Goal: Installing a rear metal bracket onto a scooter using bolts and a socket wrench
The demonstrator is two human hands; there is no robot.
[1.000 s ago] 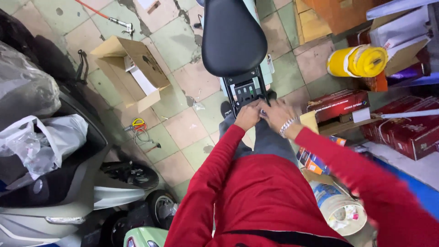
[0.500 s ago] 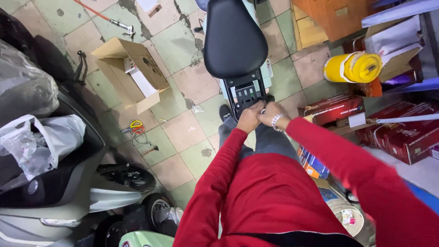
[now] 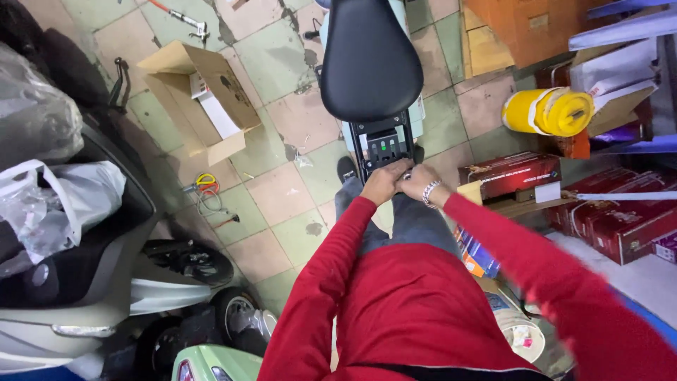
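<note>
Your left hand (image 3: 383, 185) and right hand (image 3: 417, 182) meet at the near edge of the black rear rack (image 3: 383, 147), the flat plate just behind the black seat (image 3: 368, 56) of the pale green scooter (image 3: 416, 116). Both hands press against that plate's near rim with the fingers curled close together, seemingly on a small part there, but the knuckles hide it, so you cannot tell what they clamp or whether it is gripped at all. By my reading you are in the middle of fitting or fastening something at the rack's back edge. The next move likely calls for keeping one hand steady on the rack while the other works the small piece, and for a tilt of your head to bring the contact point into sight. To the left of the seat, an open cardboard box (image 3: 201, 99) sits on the tiled floor (image 3: 282, 190); yellow-handled pliers (image 3: 202, 182) lie nearer you.
</note>
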